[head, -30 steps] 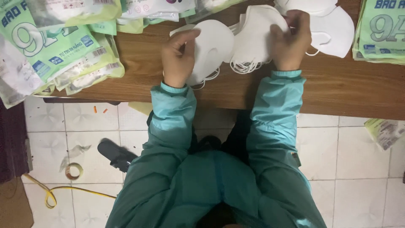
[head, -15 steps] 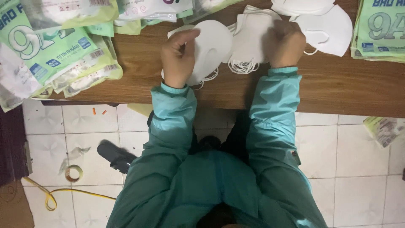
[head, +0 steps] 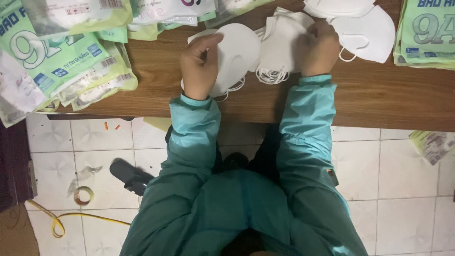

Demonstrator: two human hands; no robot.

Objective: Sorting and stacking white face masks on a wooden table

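My left hand grips the near edge of a white folded face mask lying on the brown wooden table. My right hand rests on a stack of white masks beside it, fingers curled over the top one; ear loops hang from the stack's near side. More white masks lie just right of my right hand. Both arms wear teal sleeves.
Green and clear plastic packets pile up on the table's left and back, another green pile at the right. On the tiled floor lie a black sandal, a tape roll, a yellow cord and a packet.
My right hand has shifted slightly left and down onto the mask stack. The left hand has stayed on its mask.
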